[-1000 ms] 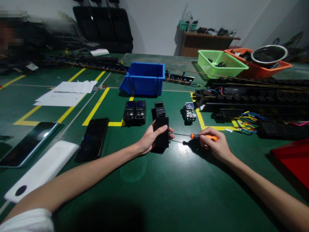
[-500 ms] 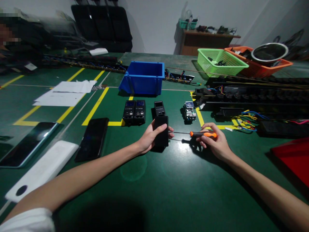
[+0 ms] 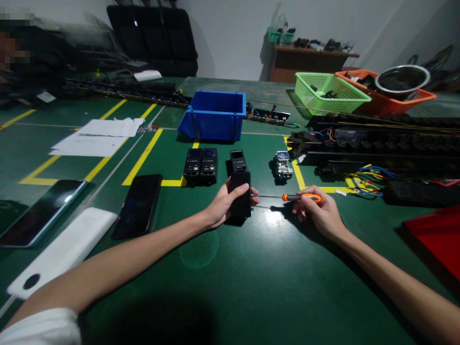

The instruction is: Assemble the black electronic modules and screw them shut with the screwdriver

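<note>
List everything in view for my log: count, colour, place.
Case: 1, black, in left hand
Screwdriver: 1, orange and black, in right hand
Screened modules: 3, black, one pair, one beyond case
Circuit board: 1, silvery, right of modules
Bin: 1, blue, behind modules
Phones: 2, dark-faced, left
Slab: 1, white, left
Papers: several, white, left
Baskets: 2, green and orange, back right
Bowl: 1, silver-rimmed, on orange basket
Wired assemblies: several, black, right and back
Object: 1, red, right edge
Seats: one row, black, back
Desk: 1, brown, back wall
Table: 1, green, yellow-lined, underneath
Other person: 1, dark clothing, left edge
Left hand: 1, bare, gripping case
Right hand: 1, bare, holding screwdriver
</note>
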`<state>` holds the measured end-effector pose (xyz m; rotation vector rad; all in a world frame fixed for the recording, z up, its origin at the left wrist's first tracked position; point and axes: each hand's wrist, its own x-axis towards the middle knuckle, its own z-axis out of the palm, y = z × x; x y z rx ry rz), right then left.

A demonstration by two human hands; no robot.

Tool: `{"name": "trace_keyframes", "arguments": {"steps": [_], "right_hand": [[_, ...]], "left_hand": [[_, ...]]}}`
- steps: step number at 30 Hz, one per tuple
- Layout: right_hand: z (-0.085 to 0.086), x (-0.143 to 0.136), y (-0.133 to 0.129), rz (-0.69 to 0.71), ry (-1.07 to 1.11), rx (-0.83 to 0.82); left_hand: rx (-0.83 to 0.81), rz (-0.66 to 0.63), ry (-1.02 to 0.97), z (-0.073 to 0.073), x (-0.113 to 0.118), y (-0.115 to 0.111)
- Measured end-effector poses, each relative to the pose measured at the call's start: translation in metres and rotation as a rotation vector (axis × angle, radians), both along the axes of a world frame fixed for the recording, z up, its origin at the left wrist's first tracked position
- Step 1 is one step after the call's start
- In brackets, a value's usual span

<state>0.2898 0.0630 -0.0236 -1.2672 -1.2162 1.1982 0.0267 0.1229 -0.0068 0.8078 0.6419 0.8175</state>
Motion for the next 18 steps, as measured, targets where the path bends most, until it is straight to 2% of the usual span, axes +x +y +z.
{"name": "trace_keyframes", "arguments": {"steps": [8,18], "right_hand": [[0.0010,0.0005,-0.0004,0.002,0.033,0.054],[-0.0014,0.0034,-0.0011,0.044,0.047,0.030]], "left_hand": [[0.001,0.002,0.006,-0.0010,0.0005,0.0002],[0.029,-0.017,0.008,-0.0025,-0.0011,0.0003]]}}
